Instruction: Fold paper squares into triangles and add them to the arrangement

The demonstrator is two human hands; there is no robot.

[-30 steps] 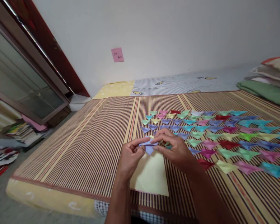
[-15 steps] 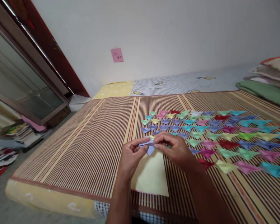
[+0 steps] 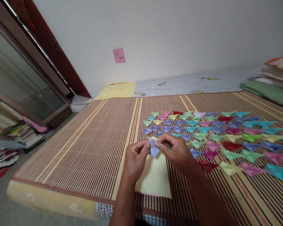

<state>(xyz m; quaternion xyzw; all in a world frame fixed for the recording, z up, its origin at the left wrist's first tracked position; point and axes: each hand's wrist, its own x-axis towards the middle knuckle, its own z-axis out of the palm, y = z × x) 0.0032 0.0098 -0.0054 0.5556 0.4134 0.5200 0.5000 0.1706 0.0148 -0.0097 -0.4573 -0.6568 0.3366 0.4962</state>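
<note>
A small folded lavender paper [image 3: 153, 150] is held up between my two hands, its pointed end hanging down. My left hand [image 3: 136, 157] pinches its left side between thumb and fingers. On the right side, my right hand [image 3: 175, 150] grips it the same way, thumb in front. Below them a pale yellow sheet of paper [image 3: 155, 179] lies on the striped mat [image 3: 89, 147]. Beyond and to the right, several rows of folded paper pieces [image 3: 230, 146] in many colours rest on the mat. My right hand and forearm hide part of the nearest ones.
Folded green cloth [image 3: 269, 92] and other textiles are stacked at the far right. A pink note [image 3: 119, 55] is stuck to the white wall [image 3: 167, 34]. At the left, a glass-panelled cabinet door [image 3: 25, 69] and a pile of books [image 3: 22, 133] stand beyond the bed's edge.
The lavender paper has turned so its pointed lower part faces me more fully. My left fingers have shifted their grip along its left side. The yellow sheet has stayed in place.
</note>
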